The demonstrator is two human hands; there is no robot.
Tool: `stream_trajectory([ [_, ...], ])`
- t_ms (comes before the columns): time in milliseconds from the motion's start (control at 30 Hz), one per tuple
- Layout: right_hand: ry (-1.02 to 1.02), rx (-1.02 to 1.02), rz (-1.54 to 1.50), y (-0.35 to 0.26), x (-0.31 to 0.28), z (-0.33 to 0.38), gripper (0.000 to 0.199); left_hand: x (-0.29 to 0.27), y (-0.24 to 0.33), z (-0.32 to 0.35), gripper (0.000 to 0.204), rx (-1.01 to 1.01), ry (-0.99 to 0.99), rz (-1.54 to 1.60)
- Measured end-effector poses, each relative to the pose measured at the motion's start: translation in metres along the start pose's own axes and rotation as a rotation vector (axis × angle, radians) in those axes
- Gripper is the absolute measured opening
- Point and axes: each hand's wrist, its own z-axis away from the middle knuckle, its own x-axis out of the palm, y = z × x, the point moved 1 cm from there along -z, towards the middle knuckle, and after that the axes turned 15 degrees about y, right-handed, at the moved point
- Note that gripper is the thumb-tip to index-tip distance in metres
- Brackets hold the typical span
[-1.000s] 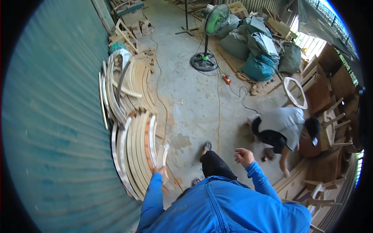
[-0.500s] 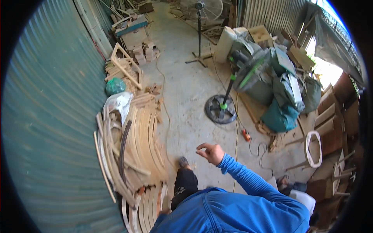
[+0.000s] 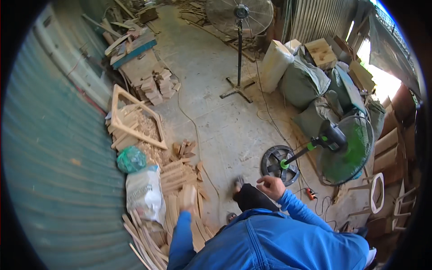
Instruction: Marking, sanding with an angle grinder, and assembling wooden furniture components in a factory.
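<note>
My right hand (image 3: 272, 187) hangs in front of my body over the floor, fingers loosely curled with a gap between forefinger and thumb. Nothing shows in it. Low on the left, my left hand (image 3: 191, 206) reaches out of its blue sleeve among pale wood pieces (image 3: 175, 173). Blur and the similar wood colour hide its fingers, so I cannot tell whether it holds the pale block-like shape there. Beside it stands a white printed sack (image 3: 146, 193). Curved wooden strips (image 3: 143, 240) lie close to my left arm.
A green pedestal fan (image 3: 344, 150) stands right of my feet; a taller fan (image 3: 240, 18) is farther ahead. Stuffed sacks (image 3: 303, 81) pile up at the right. A wooden frame (image 3: 135, 119) and green bag (image 3: 131, 159) lie along the left wall. Cords (image 3: 193, 121) cross the floor.
My view has moved forward along the floor. My left arm has come into view over the wood pieces. My right hand is still loosely curled, now lower and farther right in view.
</note>
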Motion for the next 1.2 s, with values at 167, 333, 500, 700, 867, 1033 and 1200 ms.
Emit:
stream_trajectory([
  [167,-0.069,-0.109,0.283,0.03,0.036,-0.251,0.034,0.026,0.398,-0.066,0.048,0.21,-0.36,0.924],
  [333,-0.169,-0.159,0.376,-0.042,0.107,-0.496,0.038,0.01,0.6,-0.112,0.067,0.128,-0.275,1.401],
  [500,-0.401,-0.455,0.126,-0.159,0.165,-0.729,0.07,-0.001,0.753,-0.194,0.069,-0.027,-0.508,1.429],
  [700,-0.451,-0.412,0.526,-0.177,0.254,-0.997,0.101,0.116,0.993,-0.377,0.061,-0.049,-0.556,1.478],
  [867,-0.185,-0.077,0.485,-0.199,0.252,-1.224,0.09,0.156,1.259,-0.464,0.049,0.186,-0.732,1.136],
  [1033,0.216,-0.019,0.073,-0.189,0.221,-1.424,0.065,0.189,1.493,-0.55,0.046,0.782,-1.046,0.942],
  [1200,0.454,0.064,0.002,-0.149,0.24,-1.667,0.055,0.292,1.678,-0.702,0.037,0.869,-1.138,0.755],
])
